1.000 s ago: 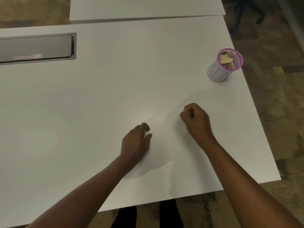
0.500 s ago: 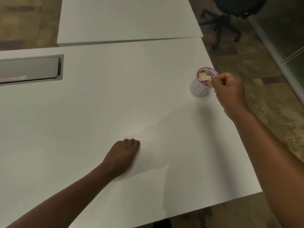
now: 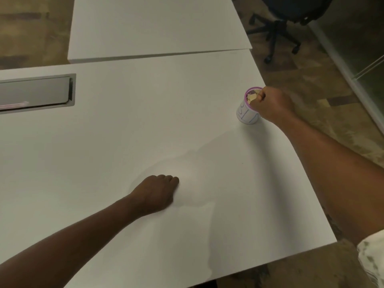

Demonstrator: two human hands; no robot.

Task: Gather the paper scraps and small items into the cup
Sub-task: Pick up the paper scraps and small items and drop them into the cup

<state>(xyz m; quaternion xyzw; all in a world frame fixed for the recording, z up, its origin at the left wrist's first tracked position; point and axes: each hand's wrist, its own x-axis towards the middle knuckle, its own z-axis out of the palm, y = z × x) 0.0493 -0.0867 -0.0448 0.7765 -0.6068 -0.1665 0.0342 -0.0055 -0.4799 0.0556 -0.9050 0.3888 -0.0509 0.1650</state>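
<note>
Right hand (image 3: 270,103) has reached the cup (image 3: 245,114), fingers curled, contents unclear; a bump could tip it off the counter (image 3: 145,132).

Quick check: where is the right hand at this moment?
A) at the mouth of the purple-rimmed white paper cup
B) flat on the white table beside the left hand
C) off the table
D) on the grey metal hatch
A: the right hand sits at the rim of the purple-rimmed white paper cup, curled fingers over the tan paper scraps.

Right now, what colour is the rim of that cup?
Purple-pink; the rim tops a white cup with blue line markings, seen best in the head view.
</note>
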